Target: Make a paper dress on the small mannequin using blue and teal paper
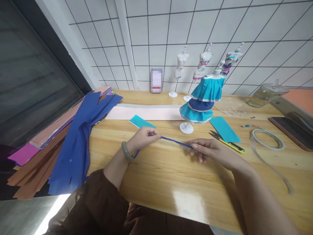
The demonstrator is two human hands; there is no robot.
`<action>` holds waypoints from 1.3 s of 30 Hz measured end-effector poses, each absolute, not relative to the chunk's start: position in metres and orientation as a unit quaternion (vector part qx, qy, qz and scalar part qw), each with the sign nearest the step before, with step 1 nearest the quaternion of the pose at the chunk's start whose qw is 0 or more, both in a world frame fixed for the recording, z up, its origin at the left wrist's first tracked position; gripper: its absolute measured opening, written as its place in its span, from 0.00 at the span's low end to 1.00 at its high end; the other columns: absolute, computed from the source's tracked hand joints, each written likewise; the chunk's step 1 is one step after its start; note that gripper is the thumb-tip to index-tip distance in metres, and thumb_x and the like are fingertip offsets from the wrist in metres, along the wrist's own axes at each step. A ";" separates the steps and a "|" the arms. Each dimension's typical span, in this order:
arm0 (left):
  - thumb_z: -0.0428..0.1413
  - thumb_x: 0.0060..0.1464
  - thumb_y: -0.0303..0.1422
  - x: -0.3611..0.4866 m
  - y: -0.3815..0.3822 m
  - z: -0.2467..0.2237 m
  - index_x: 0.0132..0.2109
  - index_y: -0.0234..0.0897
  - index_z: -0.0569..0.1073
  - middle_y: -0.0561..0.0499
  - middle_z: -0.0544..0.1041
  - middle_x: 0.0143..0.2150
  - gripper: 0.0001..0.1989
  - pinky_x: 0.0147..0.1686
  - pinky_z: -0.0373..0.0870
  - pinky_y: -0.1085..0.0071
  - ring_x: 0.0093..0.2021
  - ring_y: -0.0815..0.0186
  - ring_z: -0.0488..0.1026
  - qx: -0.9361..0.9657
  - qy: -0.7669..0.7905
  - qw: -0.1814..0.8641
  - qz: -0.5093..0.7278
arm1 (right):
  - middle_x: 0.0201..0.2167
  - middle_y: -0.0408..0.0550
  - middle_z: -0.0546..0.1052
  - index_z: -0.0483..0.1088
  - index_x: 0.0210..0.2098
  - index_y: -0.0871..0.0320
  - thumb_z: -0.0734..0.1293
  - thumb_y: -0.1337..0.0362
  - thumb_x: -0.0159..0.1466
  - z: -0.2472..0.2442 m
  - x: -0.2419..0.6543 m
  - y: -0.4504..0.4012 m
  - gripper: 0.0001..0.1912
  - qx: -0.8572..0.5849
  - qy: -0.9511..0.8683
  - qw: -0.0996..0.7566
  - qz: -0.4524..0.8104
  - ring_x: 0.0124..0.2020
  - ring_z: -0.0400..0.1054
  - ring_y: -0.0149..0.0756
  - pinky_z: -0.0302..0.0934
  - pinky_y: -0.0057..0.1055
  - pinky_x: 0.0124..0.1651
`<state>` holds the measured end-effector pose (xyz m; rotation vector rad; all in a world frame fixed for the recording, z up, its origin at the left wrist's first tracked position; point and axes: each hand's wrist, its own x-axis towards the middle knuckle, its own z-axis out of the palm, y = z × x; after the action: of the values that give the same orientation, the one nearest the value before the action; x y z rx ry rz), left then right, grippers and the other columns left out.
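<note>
A thin blue strip [173, 140] is stretched between my two hands above the wooden table. My left hand [146, 136], with a green bangle on its wrist, pinches one part of it, and a loose end hangs below that wrist. The other end sits between the thumb and fingers of my right hand [201, 148]. Just behind my left hand lies a turquoise piece [141, 121]. A small dress form in a turquoise and blue tiered dress [201, 101] stands beyond my right hand.
Blue sheets [78, 140] and brown and pink ones lie at the left. Yellow-handled scissors [230, 143], another turquoise piece [225, 129], a tape roll [267, 139] and a dark phone [293, 132] are on the right. Three dress forms, a lit phone [156, 80] and a glass teapot [265, 94] stand behind.
</note>
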<state>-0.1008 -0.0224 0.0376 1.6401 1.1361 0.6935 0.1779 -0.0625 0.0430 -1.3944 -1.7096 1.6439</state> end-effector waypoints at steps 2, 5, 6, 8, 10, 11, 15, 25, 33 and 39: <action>0.56 0.46 0.40 -0.102 -0.021 0.038 0.26 0.32 0.71 0.54 0.66 0.22 0.13 0.26 0.55 0.76 0.25 0.73 0.61 0.662 0.476 0.498 0.294 | 0.34 0.52 0.77 0.70 0.50 0.61 0.68 0.49 0.56 0.041 0.185 -0.061 0.28 -0.515 -0.602 0.205 0.575 0.24 0.66 0.30 0.62 0.29 0.26; 0.57 0.45 0.40 -0.103 -0.020 0.039 0.27 0.31 0.72 0.54 0.67 0.23 0.14 0.26 0.56 0.76 0.25 0.73 0.62 0.628 0.490 0.521 0.307 | 0.32 0.51 0.77 0.71 0.49 0.60 0.71 0.51 0.53 0.038 0.192 -0.059 0.28 -0.530 -0.584 0.247 0.563 0.26 0.68 0.31 0.65 0.31 0.30; 0.57 0.44 0.40 -0.103 -0.019 0.039 0.28 0.31 0.72 0.54 0.68 0.23 0.14 0.26 0.56 0.76 0.25 0.73 0.62 0.616 0.492 0.530 0.311 | 0.32 0.51 0.78 0.72 0.47 0.60 0.71 0.51 0.54 0.037 0.193 -0.058 0.26 -0.531 -0.575 0.266 0.563 0.26 0.68 0.31 0.65 0.31 0.31; 0.57 0.43 0.41 -0.104 -0.018 0.039 0.27 0.31 0.72 0.55 0.67 0.22 0.14 0.24 0.54 0.76 0.23 0.74 0.60 0.600 0.497 0.542 0.315 | 0.33 0.51 0.78 0.73 0.45 0.59 0.70 0.51 0.54 0.035 0.194 -0.057 0.23 -0.531 -0.554 0.300 0.567 0.27 0.70 0.32 0.67 0.32 0.33; 0.57 0.43 0.40 -0.105 -0.018 0.038 0.27 0.32 0.72 0.57 0.64 0.19 0.14 0.20 0.49 0.76 0.19 0.76 0.55 0.593 0.504 0.545 0.312 | 0.34 0.51 0.78 0.74 0.43 0.58 0.71 0.51 0.53 0.034 0.193 -0.056 0.23 -0.537 -0.538 0.328 0.560 0.28 0.70 0.33 0.67 0.33 0.34; 0.57 0.44 0.41 -0.106 -0.017 0.037 0.28 0.32 0.72 0.58 0.62 0.19 0.14 0.19 0.46 0.76 0.18 0.77 0.52 0.593 0.505 0.547 0.308 | 0.34 0.51 0.79 0.75 0.42 0.58 0.72 0.52 0.52 0.034 0.193 -0.056 0.23 -0.542 -0.535 0.340 0.552 0.28 0.71 0.33 0.68 0.34 0.34; 0.56 0.45 0.42 -0.108 -0.015 0.033 0.29 0.32 0.72 0.59 0.57 0.17 0.14 0.17 0.40 0.75 0.17 0.78 0.47 0.595 0.496 0.559 0.298 | 0.31 0.52 0.79 0.75 0.39 0.59 0.73 0.51 0.49 0.033 0.193 -0.055 0.22 -0.559 -0.530 0.383 0.510 0.27 0.71 0.35 0.68 0.35 0.33; 0.58 0.44 0.42 -0.111 -0.015 0.033 0.29 0.33 0.72 0.60 0.53 0.16 0.14 0.17 0.40 0.75 0.16 0.78 0.46 0.578 0.471 0.598 0.294 | 0.27 0.51 0.79 0.77 0.28 0.55 0.73 0.55 0.50 0.032 0.198 -0.058 0.11 -0.518 -0.532 0.435 0.509 0.28 0.72 0.39 0.67 0.35 0.32; 0.58 0.45 0.43 -0.115 -0.016 0.036 0.30 0.32 0.72 0.59 0.57 0.16 0.16 0.17 0.41 0.76 0.16 0.78 0.48 0.597 0.457 0.595 0.284 | 0.28 0.53 0.80 0.77 0.27 0.56 0.71 0.51 0.53 0.040 0.197 -0.061 0.14 -0.529 -0.578 0.390 0.484 0.34 0.74 0.44 0.69 0.39 0.40; 0.60 0.43 0.45 -0.116 -0.017 0.038 0.31 0.31 0.74 0.57 0.61 0.19 0.18 0.18 0.44 0.76 0.18 0.77 0.51 0.609 0.453 0.580 0.295 | 0.23 0.51 0.79 0.75 0.33 0.59 0.73 0.47 0.48 0.048 0.186 -0.062 0.22 -0.587 -0.561 0.399 0.427 0.28 0.74 0.43 0.70 0.40 0.36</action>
<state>-0.1158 -0.0174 0.0383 1.4242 1.0582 0.6899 0.1860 -0.0624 0.0480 -1.4851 -1.4201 1.0808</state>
